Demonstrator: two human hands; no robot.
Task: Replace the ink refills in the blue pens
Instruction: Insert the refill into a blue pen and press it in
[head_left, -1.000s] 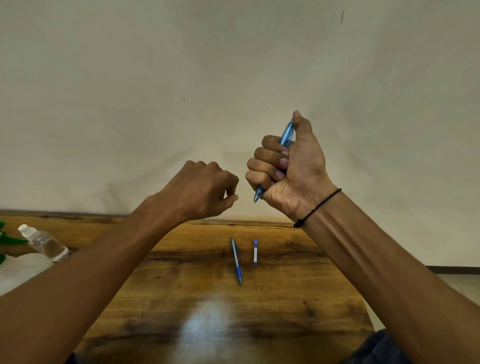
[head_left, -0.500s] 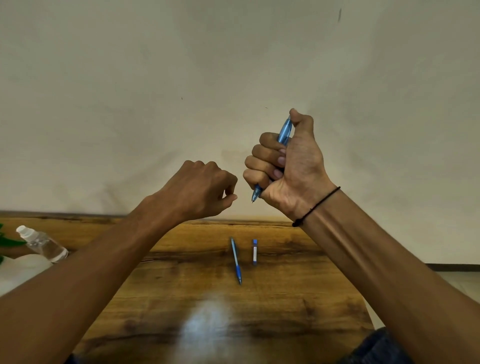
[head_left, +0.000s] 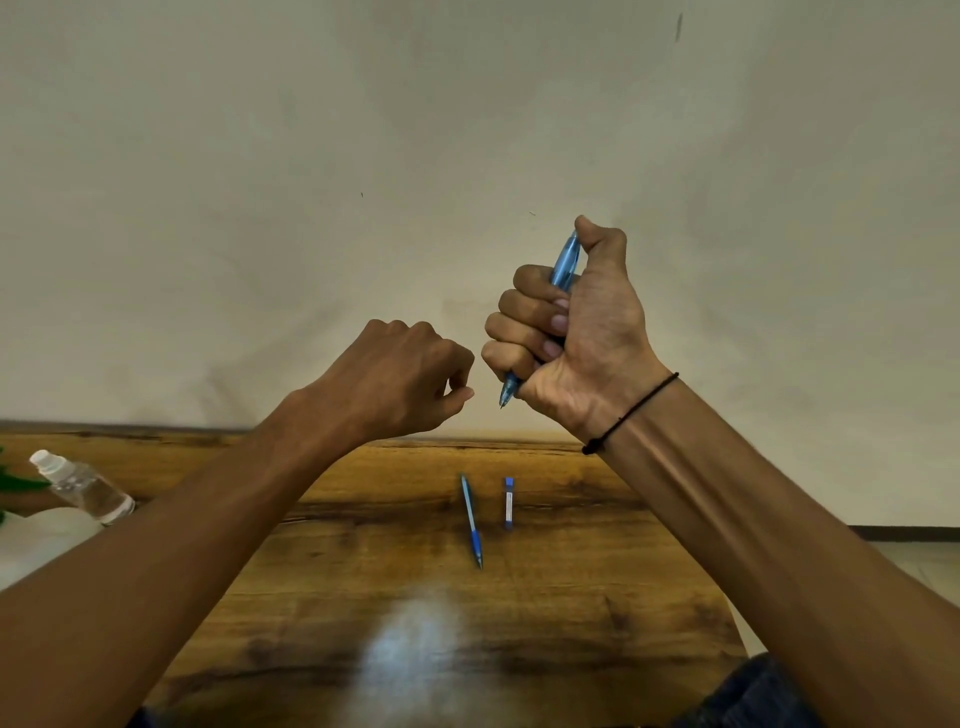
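The right hand (head_left: 571, 332) is wrapped in a full fist round a blue pen (head_left: 565, 262), held up in front of the wall with the tip poking out below the little finger and the top end against the raised thumb. That grip looks meant to lock the barrel so it cannot turn or slip while the tip end is worked on. The left hand (head_left: 410, 374) hangs just beside that tip, not touching it, its fingers curled in with thumb and forefinger close together (whether some small part is pinched between them cannot be told from here). My guess is that it is placed there to unscrew or pull at the tip, so the refill swap on this pen seems only begun.

Below the hands, on the wooden table (head_left: 363, 597), a second pen (head_left: 471, 521) lies with its tip towards the person, and just beside it, apart, lies a short blue-capped tube (head_left: 509, 503), probably the spare refills, kept within easy reach. Far left, a clear bottle (head_left: 83, 486) lies tilted near a green leaf (head_left: 15, 480).
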